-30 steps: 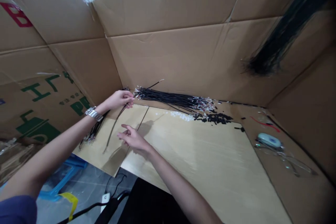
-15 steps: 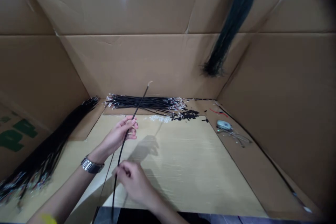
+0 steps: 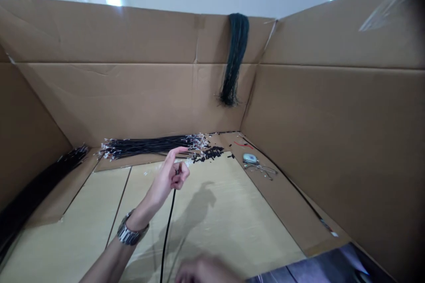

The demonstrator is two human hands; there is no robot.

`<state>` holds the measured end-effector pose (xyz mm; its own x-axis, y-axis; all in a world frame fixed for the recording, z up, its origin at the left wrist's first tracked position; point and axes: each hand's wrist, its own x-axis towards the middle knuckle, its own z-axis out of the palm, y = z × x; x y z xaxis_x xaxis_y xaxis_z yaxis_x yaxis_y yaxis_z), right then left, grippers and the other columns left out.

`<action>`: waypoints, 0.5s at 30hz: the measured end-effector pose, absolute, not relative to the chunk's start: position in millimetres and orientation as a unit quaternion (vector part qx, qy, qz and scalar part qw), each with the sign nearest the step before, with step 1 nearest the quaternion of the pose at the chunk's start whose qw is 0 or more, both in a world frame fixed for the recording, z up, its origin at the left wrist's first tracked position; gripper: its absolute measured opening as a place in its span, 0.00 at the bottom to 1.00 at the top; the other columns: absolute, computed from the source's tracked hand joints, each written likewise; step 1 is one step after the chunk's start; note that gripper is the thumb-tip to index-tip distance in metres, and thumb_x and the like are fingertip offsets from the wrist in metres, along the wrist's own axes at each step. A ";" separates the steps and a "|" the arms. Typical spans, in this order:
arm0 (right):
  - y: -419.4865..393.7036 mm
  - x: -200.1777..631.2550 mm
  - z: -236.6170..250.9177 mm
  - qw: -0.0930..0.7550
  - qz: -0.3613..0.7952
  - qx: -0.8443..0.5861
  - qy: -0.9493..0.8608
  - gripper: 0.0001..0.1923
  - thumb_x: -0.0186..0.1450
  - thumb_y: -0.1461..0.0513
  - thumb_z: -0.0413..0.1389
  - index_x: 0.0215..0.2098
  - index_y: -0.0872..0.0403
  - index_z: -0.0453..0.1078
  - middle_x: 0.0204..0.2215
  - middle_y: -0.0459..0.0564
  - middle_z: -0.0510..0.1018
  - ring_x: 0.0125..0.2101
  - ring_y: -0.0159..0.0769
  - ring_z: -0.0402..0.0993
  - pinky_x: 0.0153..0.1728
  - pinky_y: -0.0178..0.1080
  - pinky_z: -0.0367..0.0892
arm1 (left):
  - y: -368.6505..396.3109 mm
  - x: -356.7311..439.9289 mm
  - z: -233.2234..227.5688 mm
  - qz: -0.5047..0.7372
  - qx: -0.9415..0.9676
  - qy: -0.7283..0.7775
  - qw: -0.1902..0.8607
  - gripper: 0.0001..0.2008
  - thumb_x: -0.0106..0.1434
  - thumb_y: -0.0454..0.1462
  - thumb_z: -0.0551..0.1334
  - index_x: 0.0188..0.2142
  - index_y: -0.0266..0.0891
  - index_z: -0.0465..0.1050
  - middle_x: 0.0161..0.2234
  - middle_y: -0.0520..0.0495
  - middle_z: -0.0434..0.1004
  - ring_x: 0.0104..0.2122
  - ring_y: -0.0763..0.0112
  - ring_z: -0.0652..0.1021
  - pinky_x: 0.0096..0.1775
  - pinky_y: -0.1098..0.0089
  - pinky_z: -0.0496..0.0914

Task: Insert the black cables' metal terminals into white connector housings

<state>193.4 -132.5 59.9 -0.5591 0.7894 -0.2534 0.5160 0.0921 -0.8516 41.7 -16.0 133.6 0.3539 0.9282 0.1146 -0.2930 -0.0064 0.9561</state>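
Note:
My left hand (image 3: 171, 174), with a metal watch on its wrist, is closed round a black cable (image 3: 168, 225). Its index finger stretches forward, and the other fingers curl on the cable near its top end. From there the cable runs down and out of the picture at the bottom. Low at the bottom edge is my right hand (image 3: 207, 269), smeared by motion and partly cut off; its fingers cannot be made out. Beyond the left hand lie small black tube pieces (image 3: 212, 153) and a bundle of black cables (image 3: 146, 145) with pale ends.
Cardboard walls (image 3: 133, 93) rise around the work surface. Another cable bundle (image 3: 43, 181) lies along the left wall. Dark green strands (image 3: 236, 57) hang over the back wall. At the right are glasses (image 3: 260, 168), a light round-cornered object (image 3: 250, 158) and a red wire (image 3: 243, 145).
The view has tilted up and swung right. My left hand's grip is now near the cable's top end, which stood well above it before. My right hand has dropped to the bottom edge.

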 end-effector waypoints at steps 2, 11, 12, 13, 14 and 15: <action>-102.9 219.7 84.2 0.218 0.445 -0.478 -0.725 0.08 0.70 0.61 0.53 0.39 0.52 0.75 0.35 0.47 0.80 0.36 0.35 0.76 0.40 0.38 0.69 | -19.3 47.6 134.8 0.452 0.532 0.276 0.661 0.23 0.71 0.53 0.44 0.59 0.45 0.55 0.23 0.53 0.68 0.22 0.75 0.54 0.24 0.76 0.52; -52.4 222.9 177.9 0.318 0.300 -0.413 -0.799 0.15 0.69 0.59 0.55 0.54 0.47 0.67 0.30 0.42 0.73 0.29 0.30 0.67 0.31 0.32 0.61 | -30.7 42.6 139.6 0.418 0.523 0.275 0.690 0.29 0.70 0.54 0.47 0.65 0.49 0.45 0.26 0.51 0.70 0.23 0.74 0.59 0.26 0.74 0.52; -51.0 217.8 180.9 0.306 0.279 -0.403 -0.816 0.12 0.68 0.59 0.57 0.50 0.48 0.69 0.30 0.41 0.72 0.29 0.29 0.67 0.31 0.32 0.61 | -30.7 41.2 138.3 0.417 0.524 0.279 0.688 0.29 0.70 0.55 0.46 0.66 0.50 0.45 0.26 0.51 0.69 0.23 0.74 0.59 0.26 0.74 0.51; -48.9 213.0 182.8 0.294 0.253 -0.398 -0.831 0.07 0.68 0.60 0.57 0.45 0.49 0.71 0.30 0.41 0.73 0.30 0.29 0.67 0.31 0.32 0.60 | -30.2 40.1 136.5 0.415 0.525 0.284 0.687 0.30 0.70 0.56 0.46 0.66 0.51 0.45 0.26 0.52 0.68 0.23 0.74 0.60 0.26 0.74 0.51; -46.3 208.6 183.6 0.281 0.225 -0.396 -0.845 0.03 0.67 0.61 0.58 0.39 0.51 0.71 0.30 0.42 0.73 0.30 0.29 0.67 0.32 0.32 0.60 | -29.2 39.5 134.4 0.414 0.525 0.290 0.685 0.31 0.69 0.57 0.45 0.67 0.52 0.44 0.26 0.53 0.66 0.22 0.75 0.59 0.25 0.74 0.51; -43.5 204.5 183.5 0.268 0.196 -0.396 -0.856 0.03 0.67 0.62 0.58 0.35 0.53 0.70 0.30 0.42 0.73 0.31 0.30 0.67 0.32 0.33 0.60 | -28.0 39.1 132.2 0.414 0.522 0.298 0.684 0.32 0.68 0.59 0.44 0.67 0.53 0.44 0.25 0.54 0.64 0.22 0.75 0.58 0.25 0.75 0.50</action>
<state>204.5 -43.5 183.5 -0.5435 0.7825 0.3039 0.5727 0.6103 -0.5473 39.1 -28.0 132.2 0.4804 0.8767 0.0254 -0.2549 0.1118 0.9605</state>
